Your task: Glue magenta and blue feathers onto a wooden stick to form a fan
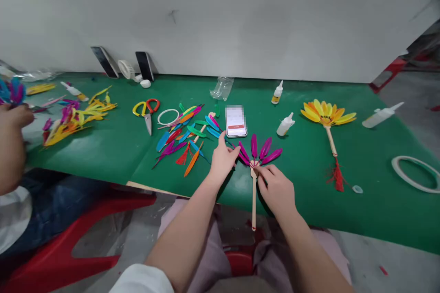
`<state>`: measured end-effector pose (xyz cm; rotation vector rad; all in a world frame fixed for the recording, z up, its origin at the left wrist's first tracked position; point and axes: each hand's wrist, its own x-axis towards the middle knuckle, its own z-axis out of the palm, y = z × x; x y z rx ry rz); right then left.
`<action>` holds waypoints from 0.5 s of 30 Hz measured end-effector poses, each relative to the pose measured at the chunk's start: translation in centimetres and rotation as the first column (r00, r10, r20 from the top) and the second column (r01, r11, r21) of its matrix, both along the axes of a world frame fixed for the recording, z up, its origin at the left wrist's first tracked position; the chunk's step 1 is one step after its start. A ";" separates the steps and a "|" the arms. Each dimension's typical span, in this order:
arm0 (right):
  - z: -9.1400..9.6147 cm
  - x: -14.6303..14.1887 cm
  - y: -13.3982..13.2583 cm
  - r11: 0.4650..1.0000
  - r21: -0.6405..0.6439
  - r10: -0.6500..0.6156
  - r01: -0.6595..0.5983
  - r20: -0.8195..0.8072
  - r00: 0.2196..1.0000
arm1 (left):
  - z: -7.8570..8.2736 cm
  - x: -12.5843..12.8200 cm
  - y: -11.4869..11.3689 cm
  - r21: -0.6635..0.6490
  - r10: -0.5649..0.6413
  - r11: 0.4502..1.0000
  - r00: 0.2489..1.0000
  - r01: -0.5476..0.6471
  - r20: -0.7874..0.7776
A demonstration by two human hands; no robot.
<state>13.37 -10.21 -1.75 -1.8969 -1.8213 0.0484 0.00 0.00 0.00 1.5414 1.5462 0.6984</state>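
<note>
A half-made fan lies at the front of the green table: several purple feathers (265,149) fanned out on the head of a wooden stick (254,201) that overhangs the table edge. My right hand (277,187) presses the stick's head with its fingertips pinched on it. My left hand (223,158) holds the leftmost purple feather (241,152) at the fan's left side, fingers closed around it. A pile of loose coloured feathers (185,135) lies just left of my left hand.
A phone (235,122) lies behind the fan, glue bottles (285,124) beside it. A finished yellow feather fan (327,116) lies to the right, with a white ring (415,174) beyond. Scissors (147,111) lie left. Another person's hand (13,116) works at far left.
</note>
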 end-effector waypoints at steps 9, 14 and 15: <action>0.0 -0.1 -0.1 1.000 -0.015 0.010 -0.010 0.010 1.000 | -0.4 -0.2 0.0 0.070 -0.017 0.997 1.000 0.019 -0.023; -0.1 -0.1 0.0 1.000 -0.020 0.023 -0.022 0.030 0.999 | -0.4 -0.4 -0.2 0.120 -0.016 0.992 0.997 0.026 -0.077; -0.1 -0.1 0.0 1.000 -0.020 0.023 -0.022 0.034 0.999 | -0.4 -0.4 -0.2 0.122 -0.015 0.992 0.996 0.026 -0.087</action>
